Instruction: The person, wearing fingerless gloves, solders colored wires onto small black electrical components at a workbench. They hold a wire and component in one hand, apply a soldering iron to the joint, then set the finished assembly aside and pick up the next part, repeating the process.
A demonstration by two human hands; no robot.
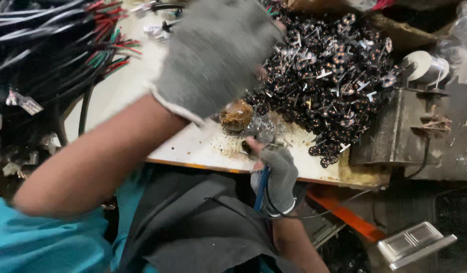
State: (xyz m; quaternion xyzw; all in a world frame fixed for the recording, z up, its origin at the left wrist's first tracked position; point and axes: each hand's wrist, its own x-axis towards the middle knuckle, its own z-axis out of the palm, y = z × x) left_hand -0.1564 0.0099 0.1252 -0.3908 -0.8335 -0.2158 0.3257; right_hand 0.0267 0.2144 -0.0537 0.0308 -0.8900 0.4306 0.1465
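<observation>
While two gloved hands work at a white table [127,86], a big heap of small black metal parts [329,76] sits beside them.

Reaching over the heap, the left hand [215,55] wears a fuzzy grey knit glove; it is blurry, so I cannot tell if it grips anything. Lower down, the right hand [279,174], in the same kind of glove, is closed around a blue-handled tool [261,189], its tip on the table edge. Between both hands sits a lumpy brown ball [237,115] with gritty crumbs around it. Red, green and black wires [66,35] bunch at far left. A shiny silver tray [415,243] lies low right.
</observation>
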